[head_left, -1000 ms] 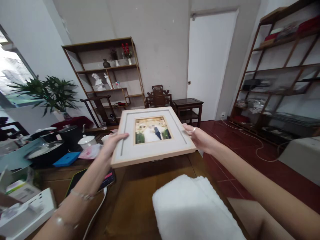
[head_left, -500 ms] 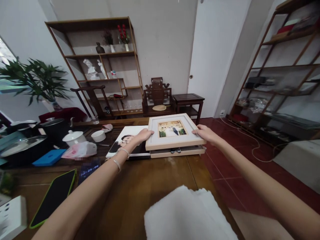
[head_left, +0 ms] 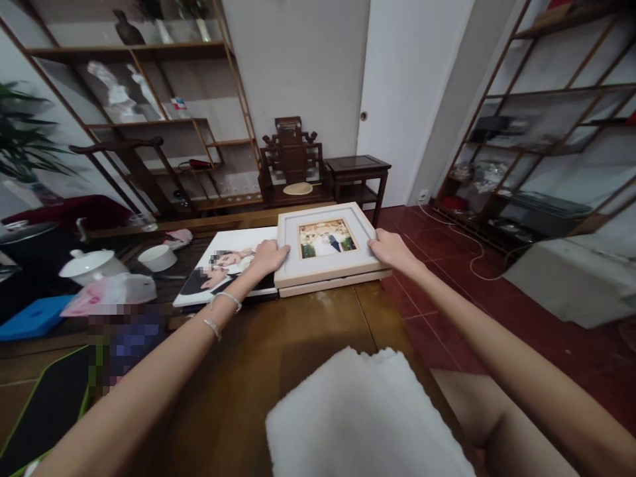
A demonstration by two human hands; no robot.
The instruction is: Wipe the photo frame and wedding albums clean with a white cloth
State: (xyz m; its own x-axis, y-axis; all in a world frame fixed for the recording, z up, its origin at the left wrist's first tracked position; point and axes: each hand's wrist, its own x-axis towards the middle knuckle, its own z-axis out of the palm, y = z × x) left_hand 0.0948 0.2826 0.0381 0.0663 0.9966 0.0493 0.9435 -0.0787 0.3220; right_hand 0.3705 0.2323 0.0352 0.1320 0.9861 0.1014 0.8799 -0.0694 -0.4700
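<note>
A pale wooden picture frame (head_left: 325, 242) with a small photo in it lies flat on top of a second frame (head_left: 338, 283), at the far right part of the brown wooden table (head_left: 298, 338). My left hand (head_left: 269, 256) grips the top frame's left edge with curled fingers. My right hand (head_left: 390, 248) grips its right edge. A large printed photo board (head_left: 218, 271) lies flat just left of the frames, under my left wrist.
A folded white cloth (head_left: 362, 417) lies on the table close to me. At the left stand a white teapot (head_left: 89, 266), a small white bowl (head_left: 158, 258), a pink bag (head_left: 112, 291) and a dark tablet (head_left: 44, 404). Beyond the table are a carved chair (head_left: 292, 159), a side table (head_left: 358, 173) and shelves.
The frame, held up in the air a second ago, has come down and forward onto the other frame on the table. Both hands stay on its edges. The view has tilted down.
</note>
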